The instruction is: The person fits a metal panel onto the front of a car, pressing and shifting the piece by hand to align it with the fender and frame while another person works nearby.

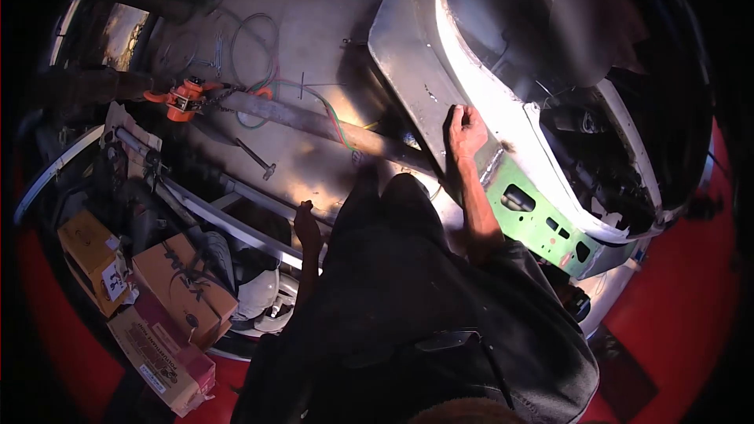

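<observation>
Bare-steel body panel [420, 78] runs from upper centre to right of centre, with a green-primed bracket [542, 224] below it. Right grip [466, 130] is on the panel's lower edge, fingers curled over it; can't tell if it's clamped or just braced. Left grip [306, 224] hangs loose at lower centre, empty as far as the dim light shows, just above a metal rail [228, 224]. Reads as steadying the panel. Any lift or shift would call for both grips on that edge. Orange lever hoist [184, 99] and beam [314, 122] sit upper left.
</observation>
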`<state>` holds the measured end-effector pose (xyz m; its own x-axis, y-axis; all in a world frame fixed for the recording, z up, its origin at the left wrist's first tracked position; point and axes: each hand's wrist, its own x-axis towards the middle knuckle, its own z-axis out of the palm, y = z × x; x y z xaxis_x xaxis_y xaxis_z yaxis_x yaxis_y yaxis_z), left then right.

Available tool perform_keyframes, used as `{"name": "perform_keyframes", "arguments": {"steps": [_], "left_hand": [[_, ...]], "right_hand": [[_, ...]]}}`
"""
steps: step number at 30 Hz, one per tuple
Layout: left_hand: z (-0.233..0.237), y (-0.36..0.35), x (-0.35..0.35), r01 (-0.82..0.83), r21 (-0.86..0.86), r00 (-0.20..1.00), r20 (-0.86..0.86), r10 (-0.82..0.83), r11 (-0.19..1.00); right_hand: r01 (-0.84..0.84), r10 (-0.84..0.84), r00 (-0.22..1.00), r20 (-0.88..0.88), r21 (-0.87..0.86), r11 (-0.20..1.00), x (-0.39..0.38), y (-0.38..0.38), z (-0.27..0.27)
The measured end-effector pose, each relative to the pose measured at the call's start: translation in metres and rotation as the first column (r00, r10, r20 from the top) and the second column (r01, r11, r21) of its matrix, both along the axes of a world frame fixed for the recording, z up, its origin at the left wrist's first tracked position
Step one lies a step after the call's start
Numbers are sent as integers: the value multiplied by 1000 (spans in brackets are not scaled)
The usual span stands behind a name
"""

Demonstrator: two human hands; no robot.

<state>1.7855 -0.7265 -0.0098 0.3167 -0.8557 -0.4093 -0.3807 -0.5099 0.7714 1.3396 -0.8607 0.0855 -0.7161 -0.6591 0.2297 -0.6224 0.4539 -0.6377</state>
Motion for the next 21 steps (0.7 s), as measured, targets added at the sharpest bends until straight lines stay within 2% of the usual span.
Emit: {"name": "perform_keyframes", "arguments": {"steps": [3, 6, 8, 10, 12, 13, 16, 17, 20, 21], "left_hand": [[17, -16, 11, -156, 61, 988, -8, 157, 986], [13, -35, 11, -57, 30, 995, 80, 54, 998], [28, -65, 0, -54, 91, 997, 52, 49, 994], [36, -92, 0, 70, 10, 992, 102, -71, 997], [39, -110, 2, 64, -12, 982, 177, -61, 998], [40, -121, 4, -7, 3, 994, 111, 7, 1000], [35, -153, 15, -71, 29, 996, 54, 69, 997], [32, -164, 17, -66, 22, 993, 99, 63, 998], [53, -217, 9, -207, 92, 974, -74, 214, 974], [41, -235, 16, -195, 84, 972, -118, 204, 977]], "right_hand": [[33, -33, 999, -11, 43, 999, 0, -10, -2], [32, -27, 998, -53, 94, 995, 3, -12, 0], [43, -38, 998, -57, 93, 995, 2, -13, 0], [28, -16, 995, -96, 128, 991, 1, -13, 0], [48, -37, 996, -78, 150, 987, -1, -16, 2], [53, -40, 996, -81, 160, 986, -2, -16, -2], [51, -39, 998, -52, 255, 966, -2, -19, 5], [46, -33, 998, -56, 235, 971, -2, -20, 9], [61, -41, 996, -85, 241, 969, 0, -26, 13], [53, -25, 993, -112, 254, 966, -2, -25, 9]]}}
